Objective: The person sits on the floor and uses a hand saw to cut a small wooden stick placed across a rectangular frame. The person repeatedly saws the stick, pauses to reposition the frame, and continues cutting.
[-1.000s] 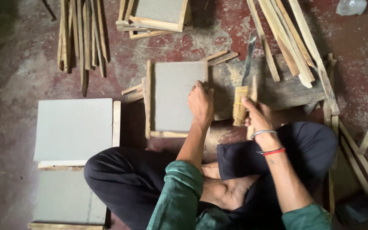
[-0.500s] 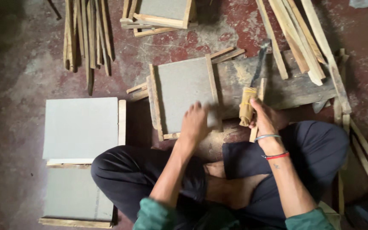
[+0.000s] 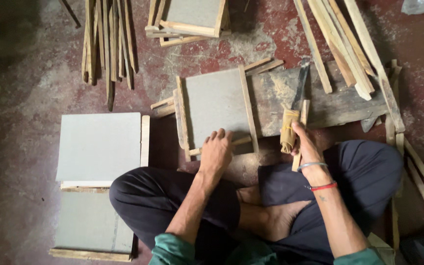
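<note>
A grey slate board in a wooden frame lies on the red floor in front of my crossed legs. My left hand rests on its near edge, fingers over the bottom frame strip. My right hand grips a thin wooden stick together with a blade whose handle is wrapped in tan cloth. The blade points away from me over a dark wooden plank to the right of the frame.
Two finished grey slates lie stacked at my left. Bundles of wooden strips lie at the upper left and upper right. Another framed slate sits at the top. More sticks line the right edge.
My left hand has slid from the framed slate's right side to its near edge. The framed slate has shifted a little on the floor. My right hand keeps hold of the stick and blade.
</note>
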